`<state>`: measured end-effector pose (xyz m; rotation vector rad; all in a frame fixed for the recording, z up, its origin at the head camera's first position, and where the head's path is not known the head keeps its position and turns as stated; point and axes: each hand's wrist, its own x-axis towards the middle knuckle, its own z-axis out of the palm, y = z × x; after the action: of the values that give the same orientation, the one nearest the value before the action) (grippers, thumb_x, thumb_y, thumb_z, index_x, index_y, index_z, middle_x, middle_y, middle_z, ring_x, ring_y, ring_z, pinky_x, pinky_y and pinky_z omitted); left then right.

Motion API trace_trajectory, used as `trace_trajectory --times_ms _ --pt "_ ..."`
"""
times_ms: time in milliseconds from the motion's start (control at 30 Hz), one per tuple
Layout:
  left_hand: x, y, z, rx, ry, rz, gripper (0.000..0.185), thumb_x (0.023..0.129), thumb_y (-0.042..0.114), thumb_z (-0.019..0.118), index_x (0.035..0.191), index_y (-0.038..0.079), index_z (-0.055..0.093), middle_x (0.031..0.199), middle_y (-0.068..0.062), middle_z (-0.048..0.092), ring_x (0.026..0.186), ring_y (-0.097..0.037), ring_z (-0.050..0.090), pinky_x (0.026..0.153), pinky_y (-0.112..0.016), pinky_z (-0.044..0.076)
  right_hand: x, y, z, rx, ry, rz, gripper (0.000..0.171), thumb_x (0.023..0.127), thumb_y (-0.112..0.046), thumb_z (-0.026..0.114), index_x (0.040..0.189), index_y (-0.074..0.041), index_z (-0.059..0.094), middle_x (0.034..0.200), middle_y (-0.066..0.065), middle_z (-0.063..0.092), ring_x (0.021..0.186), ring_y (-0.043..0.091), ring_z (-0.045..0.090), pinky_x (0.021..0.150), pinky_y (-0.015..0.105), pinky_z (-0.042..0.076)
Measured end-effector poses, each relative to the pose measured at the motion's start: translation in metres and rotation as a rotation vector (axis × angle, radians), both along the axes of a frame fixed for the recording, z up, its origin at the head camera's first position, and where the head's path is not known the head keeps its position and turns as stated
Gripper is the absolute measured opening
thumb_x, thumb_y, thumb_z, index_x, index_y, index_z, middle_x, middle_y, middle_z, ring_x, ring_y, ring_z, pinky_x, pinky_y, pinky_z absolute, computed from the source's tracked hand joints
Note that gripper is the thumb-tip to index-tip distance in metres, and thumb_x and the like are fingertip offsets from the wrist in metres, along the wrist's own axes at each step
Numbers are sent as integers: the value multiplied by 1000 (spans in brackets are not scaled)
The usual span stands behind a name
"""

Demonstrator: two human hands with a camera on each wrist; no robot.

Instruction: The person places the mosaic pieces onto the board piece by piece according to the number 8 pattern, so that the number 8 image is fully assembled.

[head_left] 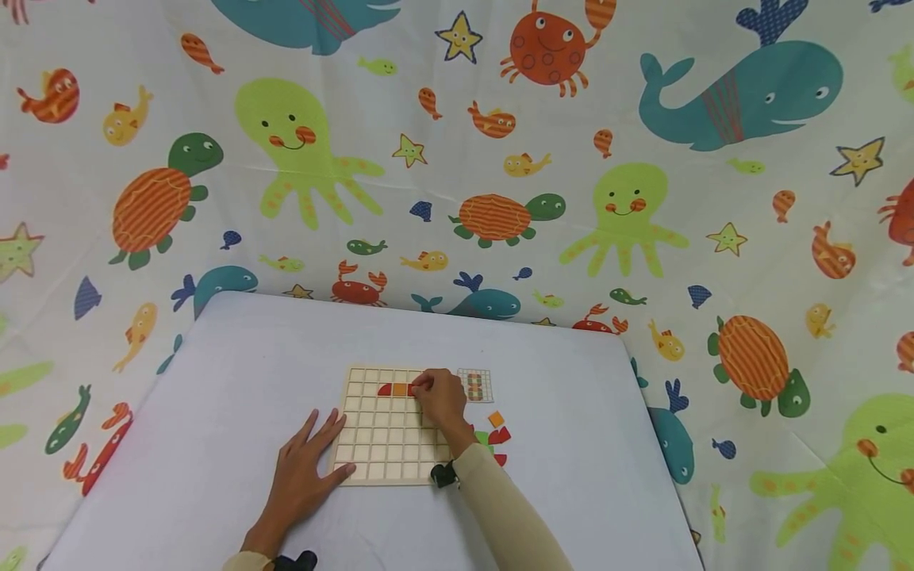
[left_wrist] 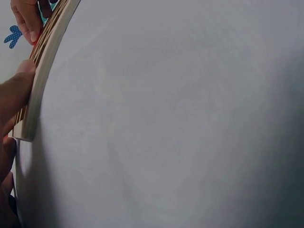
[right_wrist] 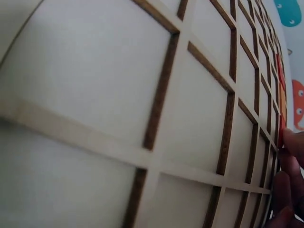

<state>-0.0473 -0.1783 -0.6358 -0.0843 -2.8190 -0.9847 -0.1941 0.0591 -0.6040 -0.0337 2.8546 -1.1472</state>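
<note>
A wooden grid board (head_left: 378, 481) with rows of square recesses lies on the table. In one of its upper rows sit a red piece with a curved side (head_left: 385, 390) and an orange square tile (head_left: 400, 390). Just right of these, my right hand (head_left: 441, 398) pinches a red tile (right_wrist: 280, 137) at its recess, and the fingers cover part of it. My left hand (head_left: 303, 468) has its fingers spread along the board's left edge. The thumb lies at the lower left corner, also visible on the board's rim in the left wrist view.
A small printed pattern card (head_left: 485, 386) lies beside the board's upper right corner. Below it are a loose orange square (head_left: 496, 419) and several red and green pieces (head_left: 503, 435), partly hidden by the right wrist. A sea-animal patterned cloth (head_left: 443, 190) hangs behind the white table (head_left: 571, 412).
</note>
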Motion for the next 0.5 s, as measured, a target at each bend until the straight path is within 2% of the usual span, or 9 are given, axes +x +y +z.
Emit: trace_trajectory --times_ms 267,500 --pt "-1 0 0 2 -1 2 86 80 42 90 154 12 57 164 -12 50 157 -46 31 110 -65 29 5 15 -1 -64 19 42 7 94 -30 81 95 -24 81 83 -8 72 73 5 61 62 27 46" --pt "0 0 1 8 1 -3 86 81 43 89 154 12 56 164 -12 49 157 -45 30 110 -66 29 13 41 9 -138 -3 12 11 95 -28 80 102 -19 82 87 -1 71 81 12 64 69 28 52"
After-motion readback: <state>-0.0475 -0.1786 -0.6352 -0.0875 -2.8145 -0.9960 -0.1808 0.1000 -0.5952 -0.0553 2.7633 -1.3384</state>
